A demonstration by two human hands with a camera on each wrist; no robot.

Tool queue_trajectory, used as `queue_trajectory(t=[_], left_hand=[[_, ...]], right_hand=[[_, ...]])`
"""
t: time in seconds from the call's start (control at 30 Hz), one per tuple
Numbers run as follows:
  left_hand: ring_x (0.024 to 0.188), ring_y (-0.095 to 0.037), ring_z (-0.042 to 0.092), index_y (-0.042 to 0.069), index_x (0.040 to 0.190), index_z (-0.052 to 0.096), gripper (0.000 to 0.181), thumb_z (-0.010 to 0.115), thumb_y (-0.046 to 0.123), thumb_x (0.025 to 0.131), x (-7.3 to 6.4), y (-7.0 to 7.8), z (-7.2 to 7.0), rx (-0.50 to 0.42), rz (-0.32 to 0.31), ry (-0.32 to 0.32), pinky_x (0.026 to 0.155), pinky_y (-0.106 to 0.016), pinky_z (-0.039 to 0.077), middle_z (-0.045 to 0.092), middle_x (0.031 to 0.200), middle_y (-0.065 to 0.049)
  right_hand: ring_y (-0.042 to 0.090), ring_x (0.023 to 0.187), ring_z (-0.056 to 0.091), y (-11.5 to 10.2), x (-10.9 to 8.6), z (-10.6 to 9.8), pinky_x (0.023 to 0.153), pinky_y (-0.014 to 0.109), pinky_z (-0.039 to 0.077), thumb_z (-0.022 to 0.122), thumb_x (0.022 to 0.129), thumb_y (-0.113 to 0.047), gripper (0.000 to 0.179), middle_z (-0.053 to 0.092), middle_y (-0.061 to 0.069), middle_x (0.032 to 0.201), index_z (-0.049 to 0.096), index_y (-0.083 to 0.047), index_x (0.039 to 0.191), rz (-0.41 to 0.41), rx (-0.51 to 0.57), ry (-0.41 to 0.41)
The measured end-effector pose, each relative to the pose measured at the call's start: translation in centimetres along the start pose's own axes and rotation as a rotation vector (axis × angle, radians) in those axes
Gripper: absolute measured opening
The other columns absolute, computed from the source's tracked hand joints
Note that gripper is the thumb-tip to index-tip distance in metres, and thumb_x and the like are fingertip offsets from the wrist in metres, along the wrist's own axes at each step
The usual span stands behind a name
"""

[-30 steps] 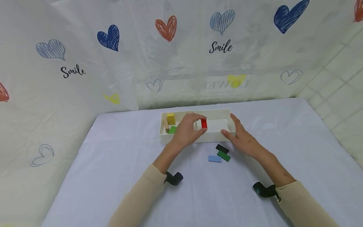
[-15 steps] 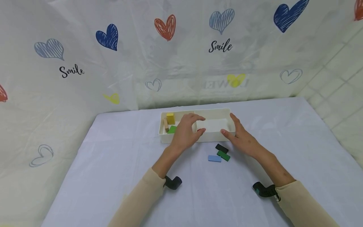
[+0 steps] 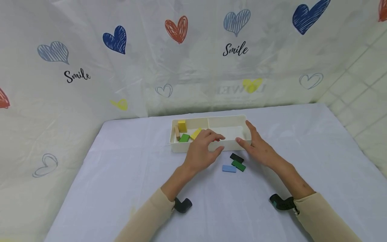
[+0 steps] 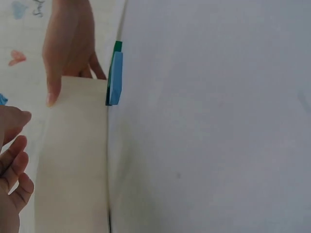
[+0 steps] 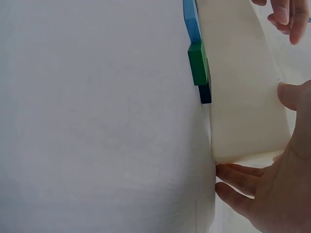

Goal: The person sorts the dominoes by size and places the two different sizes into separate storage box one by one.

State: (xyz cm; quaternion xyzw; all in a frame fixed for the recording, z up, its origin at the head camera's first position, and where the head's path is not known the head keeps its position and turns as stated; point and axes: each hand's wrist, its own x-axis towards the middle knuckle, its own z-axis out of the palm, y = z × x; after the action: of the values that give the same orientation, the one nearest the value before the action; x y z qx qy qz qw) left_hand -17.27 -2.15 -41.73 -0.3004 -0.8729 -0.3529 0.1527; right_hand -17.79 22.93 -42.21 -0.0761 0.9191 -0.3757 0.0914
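Note:
My left hand (image 3: 203, 151) hovers over the near wall of a white two-compartment box (image 3: 232, 145), thumb and fingertips apart with nothing between them. Right hand (image 3: 261, 149) holds the box's right end, thumb at the near rim and fingers along the end wall (image 5: 257, 158). In the left compartment are a yellow block (image 3: 182, 126), a tan block (image 3: 177, 133), a green block (image 3: 184, 138) and another yellow piece (image 3: 196, 133), partly behind my left hand. No red block shows now. Just before the box lie black (image 3: 237, 158), green (image 3: 238, 165) and light blue (image 3: 229, 168) blocks.
A white cloth (image 3: 121, 174) covers the table, whose back edge runs behind the box. Behind it hangs a pale sheet (image 3: 199, 67) printed with hearts. Dark wrist devices sit at my left cuff (image 3: 166, 198) and right cuff (image 3: 308, 201).
My left hand held a red block over the box by the divider. It let go, then drew back toward me, uncovering the second yellow piece. Right hand stayed in place.

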Motion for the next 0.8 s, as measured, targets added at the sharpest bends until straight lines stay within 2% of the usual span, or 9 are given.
queue_trajectory(t=[0.1,0.3,0.47,0.57,0.67,0.8], left_hand=[[0.104,-0.011,0.06,0.019,0.12,0.074,0.029,0.08,0.022,0.092,-0.4,0.2,0.2,-0.014,0.022,-0.035,0.088,-0.025,0.056,0.067,0.109,0.004],[0.101,-0.016,0.064,0.015,0.12,0.073,0.029,0.08,0.02,0.093,-1.1,0.4,0.5,-0.12,0.036,-0.113,0.086,-0.035,0.06,0.069,0.108,-0.003],[0.099,-0.014,0.065,0.017,0.12,0.073,0.027,0.079,0.022,0.094,-1.5,0.5,0.5,-0.117,0.031,-0.203,0.086,-0.03,0.059,0.071,0.109,-0.002],[0.101,-0.011,0.065,0.019,0.12,0.074,0.028,0.079,0.025,0.094,-1.7,0.6,0.3,-0.091,0.011,-0.283,0.087,-0.022,0.056,0.071,0.112,0.002],[0.103,-0.009,0.064,0.02,0.122,0.074,0.031,0.08,0.029,0.093,-1.9,0.7,0.4,-0.048,-0.016,-0.394,0.088,-0.016,0.052,0.069,0.114,0.005],[0.105,-0.008,0.061,0.022,0.126,0.073,0.037,0.081,0.033,0.091,-2.0,0.6,0.7,-0.003,-0.043,-0.514,0.089,-0.015,0.051,0.069,0.118,0.007]], right_hand=[[0.054,0.151,0.028,0.0,0.0,0.1,0.113,0.076,0.033,0.048,0.105,-0.059,0.098,0.006,0.029,0.172,-0.014,-0.015,0.166,-0.007,-0.005,0.003],[0.054,0.147,0.035,0.0,0.0,0.0,0.111,0.076,0.037,0.048,0.105,-0.059,0.098,0.009,0.03,0.171,-0.015,-0.015,0.166,-0.005,-0.015,0.008],[0.052,0.145,0.036,0.0,0.0,0.0,0.11,0.075,0.038,0.049,0.105,-0.058,0.098,0.012,0.03,0.17,-0.014,-0.015,0.166,-0.005,-0.008,0.008],[0.053,0.146,0.034,0.0,0.0,0.0,0.111,0.075,0.037,0.049,0.105,-0.058,0.098,0.012,0.03,0.17,-0.014,-0.015,0.166,-0.009,-0.005,0.006],[0.053,0.149,0.032,0.0,-0.1,-0.1,0.113,0.075,0.034,0.048,0.105,-0.059,0.097,0.01,0.03,0.171,-0.014,-0.016,0.167,-0.009,-0.006,0.005],[0.054,0.152,0.029,0.1,-0.1,-0.2,0.114,0.075,0.033,0.046,0.105,-0.061,0.097,0.008,0.03,0.172,-0.015,-0.017,0.166,-0.004,-0.017,0.003]])
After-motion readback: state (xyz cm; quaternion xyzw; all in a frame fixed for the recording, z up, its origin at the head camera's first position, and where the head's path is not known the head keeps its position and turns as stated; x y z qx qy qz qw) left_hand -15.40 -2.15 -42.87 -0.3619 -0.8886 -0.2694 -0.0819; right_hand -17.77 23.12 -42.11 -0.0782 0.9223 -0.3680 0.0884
